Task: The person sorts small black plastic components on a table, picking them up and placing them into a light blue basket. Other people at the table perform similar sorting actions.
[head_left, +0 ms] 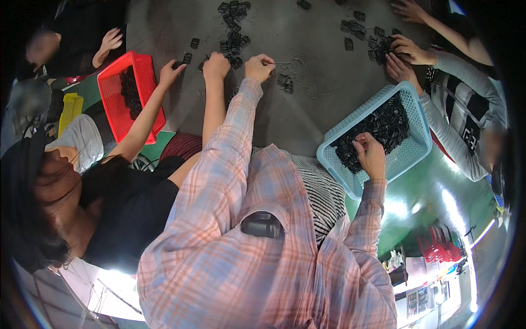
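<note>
Well, from where I stand this work looks partway along. The wearer's right hand [371, 156] is in over the pale-blue rectangular plastic basket [415, 147] at the near right, its fingers curled in close above the heap of small black plastic pieces [392, 125] inside; whether it has one between the fingertips, I can't tell. The left hand [259, 68] is out over the dark grey counter [290, 119], thumb and finger pinched narrow on what seems to be a thin pale strand [282, 63].

Just to the right of that hand sits a small cluster of loose black pieces [285, 83], with fine thin scraps [308, 82] scattered beyond it, which I'd take as a sign that some handling is done. A long straggle of black pieces [234, 39] lies farther off, and another loose group [356, 27] sits at the far right, so plenty seems left on the surface. The basket is well stocked, though I can't tell whether its pieces are finished or waiting.

On the left, a red plastic basket [143, 70] holds black pieces too, near a co-worker's hands [217, 66]. Across at the right, another co-worker's hands [412, 52] close round a dark clump [390, 50].
</note>
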Tool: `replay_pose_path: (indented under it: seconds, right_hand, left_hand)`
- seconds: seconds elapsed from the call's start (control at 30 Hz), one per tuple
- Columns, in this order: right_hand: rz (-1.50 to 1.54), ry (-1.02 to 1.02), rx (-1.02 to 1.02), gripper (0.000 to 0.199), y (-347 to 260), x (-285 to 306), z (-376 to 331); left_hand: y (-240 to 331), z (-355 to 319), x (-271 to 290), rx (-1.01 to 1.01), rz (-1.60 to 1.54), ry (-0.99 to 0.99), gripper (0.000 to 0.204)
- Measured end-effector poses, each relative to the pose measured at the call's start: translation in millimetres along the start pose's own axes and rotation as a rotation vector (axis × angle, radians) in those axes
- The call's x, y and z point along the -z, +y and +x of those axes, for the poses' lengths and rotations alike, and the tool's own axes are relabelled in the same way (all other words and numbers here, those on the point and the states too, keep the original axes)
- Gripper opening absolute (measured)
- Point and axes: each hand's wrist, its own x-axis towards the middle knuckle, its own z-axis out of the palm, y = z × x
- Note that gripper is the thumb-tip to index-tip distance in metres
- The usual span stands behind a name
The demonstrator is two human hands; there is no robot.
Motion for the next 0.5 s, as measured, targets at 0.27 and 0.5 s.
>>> replay_pose_path:
  seconds: [0.27,0.5]
  right_hand:
    - [0.106,0.245,0.078,0.014,-28.0,-14.9,32.6]
    - [-0.266,0.009,0.14,0.025,-62.4,-129.9,127.9]
  left_hand:
    - [-31.8,-20.1,-5.2,0.029,-0.211,-0.009,0.023]
    - [-5.2,-49.5,-81.9,-0.198,0.528,0.149,0.03]
